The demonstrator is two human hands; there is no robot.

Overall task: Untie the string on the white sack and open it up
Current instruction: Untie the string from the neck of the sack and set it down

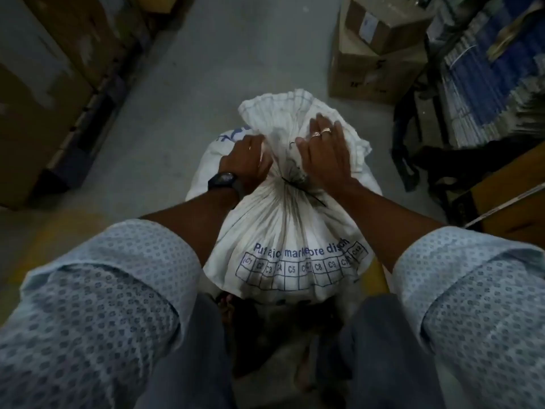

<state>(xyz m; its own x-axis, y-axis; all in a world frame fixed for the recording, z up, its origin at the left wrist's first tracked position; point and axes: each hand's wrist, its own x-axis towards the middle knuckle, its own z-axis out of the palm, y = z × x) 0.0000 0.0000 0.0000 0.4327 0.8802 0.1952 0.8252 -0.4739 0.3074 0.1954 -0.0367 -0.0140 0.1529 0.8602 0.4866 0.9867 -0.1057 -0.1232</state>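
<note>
A white woven sack (283, 240) with blue printed letters and a grid stands on the floor between my legs. Its neck is bunched and tied with a thin dark string (298, 187), whose loose end trails toward the right. Above the tie the sack's mouth (280, 113) fans out in folds. My left hand (246, 160), with a dark watch on the wrist, grips the gathered fabric left of the neck. Spread over the folds on the right lies my right hand (324, 154), wearing rings, fingers pressing on the fabric.
Cardboard boxes (53, 93) line the left side of the grey floor. More boxes (374, 48) are stacked at the back right, beside shelves of blue and white packs (486, 75). A wooden surface edge (507, 199) juts in at the right.
</note>
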